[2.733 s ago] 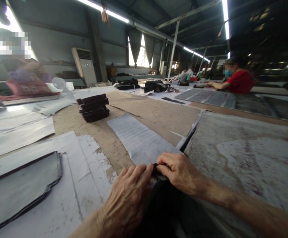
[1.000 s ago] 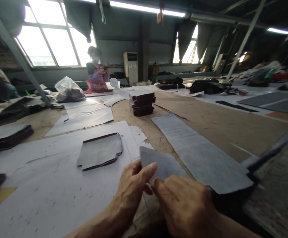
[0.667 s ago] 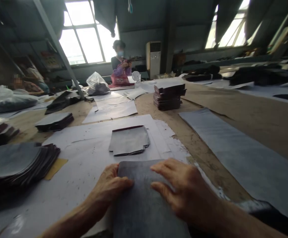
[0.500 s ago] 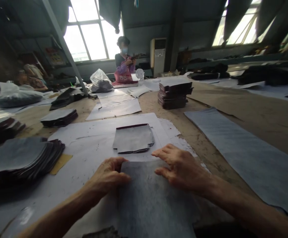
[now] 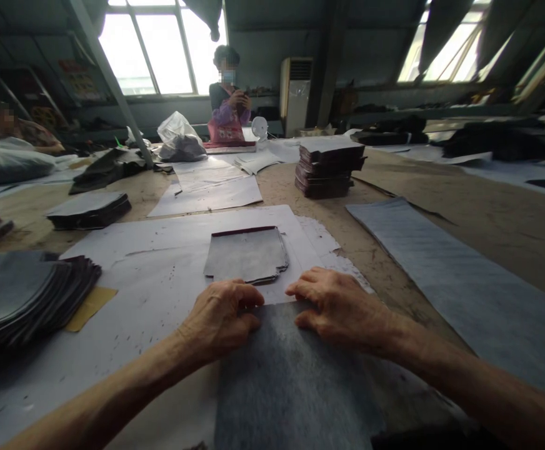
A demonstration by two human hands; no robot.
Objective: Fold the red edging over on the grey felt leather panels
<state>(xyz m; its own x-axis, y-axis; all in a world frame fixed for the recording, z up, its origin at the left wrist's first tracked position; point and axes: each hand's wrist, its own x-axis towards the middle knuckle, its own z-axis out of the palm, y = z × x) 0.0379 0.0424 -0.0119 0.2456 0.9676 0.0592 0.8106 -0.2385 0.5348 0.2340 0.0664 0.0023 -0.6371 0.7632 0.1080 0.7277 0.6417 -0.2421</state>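
Observation:
A long piece of grey-blue sheet material (image 5: 295,381) lies in front of me, running off the bottom of the view. My left hand (image 5: 228,315) has its thumb and curled fingers at the left corner of the sheet's far edge. On the right part of that same edge, my right hand (image 5: 335,306) bends its fingers over, thumb below them on the sheet. Just beyond both hands rests a small pile of notched grey pieces (image 5: 247,255) with a dark red strip along its far edge. White paper (image 5: 145,294) lies under these things.
Stacks of cut pieces stand at left (image 5: 14,287) and farther back (image 5: 89,209). A dark red stack (image 5: 326,172) is beyond the paper. A long grey strip (image 5: 450,275) lies at right. Across the table stands a person (image 5: 228,112); another person (image 5: 24,131) is at far left.
My left hand has moved right along the far edge, closer to my right hand. The right hand stays near the same place. The view has shifted slightly.

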